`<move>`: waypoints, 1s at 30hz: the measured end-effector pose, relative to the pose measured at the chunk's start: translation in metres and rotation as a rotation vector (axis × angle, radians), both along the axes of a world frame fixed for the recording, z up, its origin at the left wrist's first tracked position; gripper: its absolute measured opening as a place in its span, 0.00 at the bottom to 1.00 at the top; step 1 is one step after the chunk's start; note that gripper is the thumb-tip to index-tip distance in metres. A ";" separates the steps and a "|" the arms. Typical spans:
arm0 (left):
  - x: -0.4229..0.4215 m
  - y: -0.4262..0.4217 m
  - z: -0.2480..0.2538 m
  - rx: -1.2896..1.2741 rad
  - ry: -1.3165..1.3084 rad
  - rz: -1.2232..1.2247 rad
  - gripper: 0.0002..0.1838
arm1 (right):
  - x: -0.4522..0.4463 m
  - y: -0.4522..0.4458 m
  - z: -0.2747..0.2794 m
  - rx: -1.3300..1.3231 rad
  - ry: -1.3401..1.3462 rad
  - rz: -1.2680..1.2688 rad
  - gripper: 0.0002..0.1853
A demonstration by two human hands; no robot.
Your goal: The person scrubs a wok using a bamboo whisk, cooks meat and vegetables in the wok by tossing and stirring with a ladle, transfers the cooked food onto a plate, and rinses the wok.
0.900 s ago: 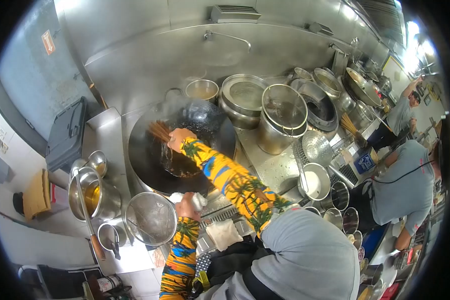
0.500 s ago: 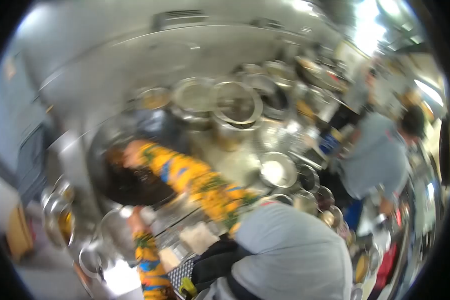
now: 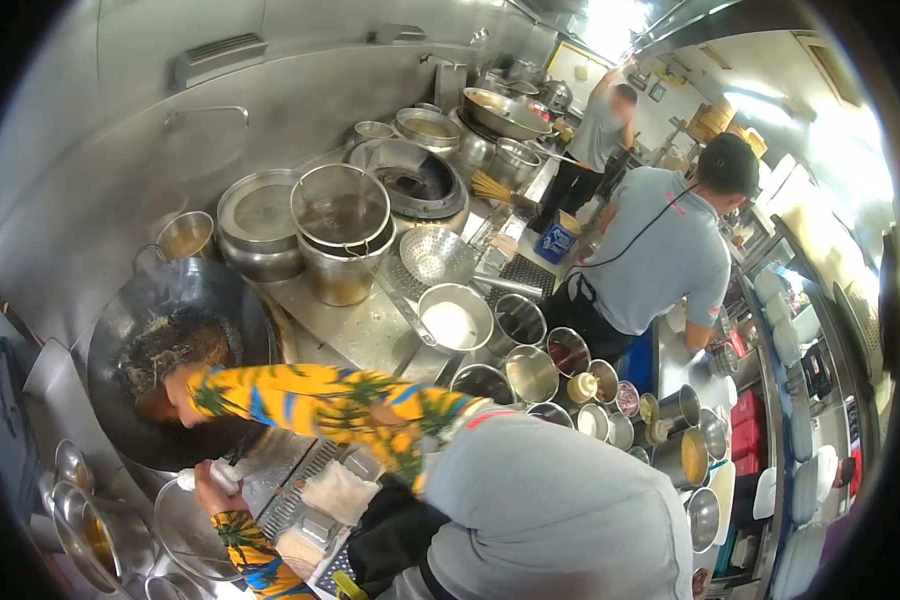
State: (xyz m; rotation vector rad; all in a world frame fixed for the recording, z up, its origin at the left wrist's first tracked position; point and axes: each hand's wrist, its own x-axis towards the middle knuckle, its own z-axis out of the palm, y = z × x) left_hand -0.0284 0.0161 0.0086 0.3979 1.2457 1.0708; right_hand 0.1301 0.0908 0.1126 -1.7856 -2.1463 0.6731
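Note:
A large black wok [image 3: 130, 320] stands at the left, with frothy brown liquid [image 3: 195, 340] in its bowl. My right hand [image 3: 182, 396], at the end of a yellow patterned sleeve, reaches down inside it. Its fingers look curled, and a brownish shape lies just under them, too unclear to name. Near the wok's lower rim, my left hand [image 3: 212, 488] is closed on a bunched white cloth [image 3: 225, 476]. Whether the cloth touches the rim cannot be told. A round metal strainer or bowl [image 3: 185, 530] lies just below this hand.
Behind the wok stand lidded metal pots [image 3: 260, 215] and a strainer over a pot [image 3: 345, 270]. A perforated ladle [image 3: 437, 255] and a pan of white contents [image 3: 455, 318] lie mid-counter. Several seasoning tins [image 3: 532, 373] follow. A co-worker [image 3: 660, 240] stands at the right.
The view has turned and sharpened, so the wok and pots sit further left and more of the right side shows. My right hand stays in the wok; my left stays near the rim.

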 end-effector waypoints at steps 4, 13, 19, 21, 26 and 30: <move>-0.001 0.002 0.001 -0.021 -0.001 0.003 0.12 | 0.037 -0.075 0.048 0.005 -0.501 0.375 0.10; -0.004 0.000 0.006 -0.011 0.004 -0.001 0.11 | 0.100 0.025 0.002 0.026 -0.848 0.051 0.13; -0.006 0.004 -0.002 0.025 -0.032 -0.013 0.11 | 0.100 0.047 0.036 0.128 -0.642 -0.065 0.11; -0.004 0.001 -0.010 0.044 0.004 -0.012 0.11 | 0.057 0.092 -0.023 0.129 -0.452 -0.386 0.12; -0.001 0.004 -0.008 0.038 -0.009 0.010 0.13 | -0.021 0.051 -0.047 0.086 -0.016 -0.326 0.11; 0.004 -0.001 0.004 0.016 0.006 -0.011 0.14 | -0.052 0.010 -0.025 0.034 0.020 -0.255 0.13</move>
